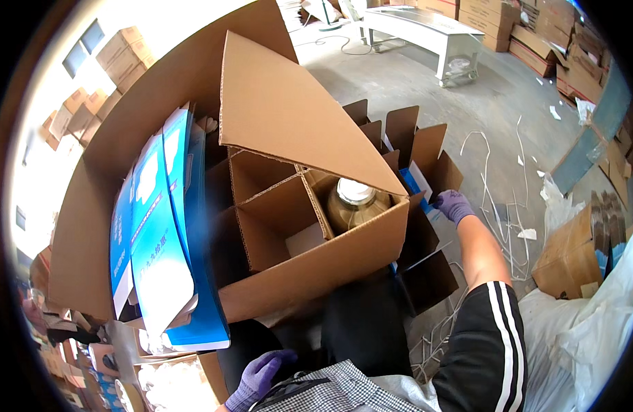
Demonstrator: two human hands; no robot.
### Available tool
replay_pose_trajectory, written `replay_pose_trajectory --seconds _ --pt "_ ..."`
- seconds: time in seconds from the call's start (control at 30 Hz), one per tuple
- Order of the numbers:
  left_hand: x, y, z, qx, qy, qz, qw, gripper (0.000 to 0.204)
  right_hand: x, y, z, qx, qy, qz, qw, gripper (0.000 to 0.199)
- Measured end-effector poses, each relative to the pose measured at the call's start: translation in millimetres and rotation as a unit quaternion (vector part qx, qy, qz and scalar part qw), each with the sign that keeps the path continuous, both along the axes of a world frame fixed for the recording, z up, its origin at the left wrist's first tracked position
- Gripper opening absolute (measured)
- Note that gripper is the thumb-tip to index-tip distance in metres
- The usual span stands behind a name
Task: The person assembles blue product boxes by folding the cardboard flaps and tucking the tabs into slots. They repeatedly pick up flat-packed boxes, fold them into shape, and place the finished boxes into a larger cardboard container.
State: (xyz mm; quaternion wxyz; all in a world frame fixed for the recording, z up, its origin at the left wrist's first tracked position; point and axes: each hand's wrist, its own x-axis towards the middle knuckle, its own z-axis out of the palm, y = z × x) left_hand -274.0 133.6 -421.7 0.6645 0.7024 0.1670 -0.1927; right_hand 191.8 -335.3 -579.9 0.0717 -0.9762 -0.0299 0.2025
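Blue-and-white piece [419, 182]: lodged among brown cardboard dividers [426, 141], right of the open carton [316, 271]; lower part hidden, kind not made out. Right hand [455, 206], purple-gloved: fingertips placed at the piece; whether it is gripped cannot be told. Left hand [261, 378], purple-gloved: held near the lap, fingers partly bent, palm hidden; nothing is seen in it, though its closure cannot be told. Jar [347, 215], white-capped: seated in a carton compartment, partly covered by the slanting flap [289, 117]. Blue printed cardboard [155, 220]: leant at the carton's left; neighbouring compartments lost in shadow. Whitish plastic sheeting [584, 336]: cut off by the dark rim.
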Motion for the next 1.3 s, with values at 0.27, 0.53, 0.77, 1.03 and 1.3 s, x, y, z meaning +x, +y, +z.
replay_pose_trajectory --seconds 0.27,0.53,0.77,1.03,1.3 --pt "9.0 -8.0 41.4 0.191 -0.189 -0.138 0.953 0.03 -4.4 -59.5 -74.6 0.193 -0.274 0.053 0.941 0.054" --pt "16.2 2.5 221.8 0.614 -0.523 0.023 0.59 0.091 -179.1 96.6 213.9 0.428 -0.559 0.032 0.709 0.031" --pt "54.8 43.6 224.1 0.608 -0.437 -0.102 0.655 0.036 -331.4 202.5 314.5 0.465 -0.419 0.38 0.681 0.036" --pt "10.6 54.8 186.8 0.649 -0.5 -0.002 0.573 0.044 -375.3 241.2 265.1 0.579 -0.164 0.241 0.762 0.027" --pt "-74.2 14.2 122.4 0.58 -0.618 -0.179 0.499 0.034 -373.0 258.3 253.6 0.768 0.37 0.097 0.514 0.062"
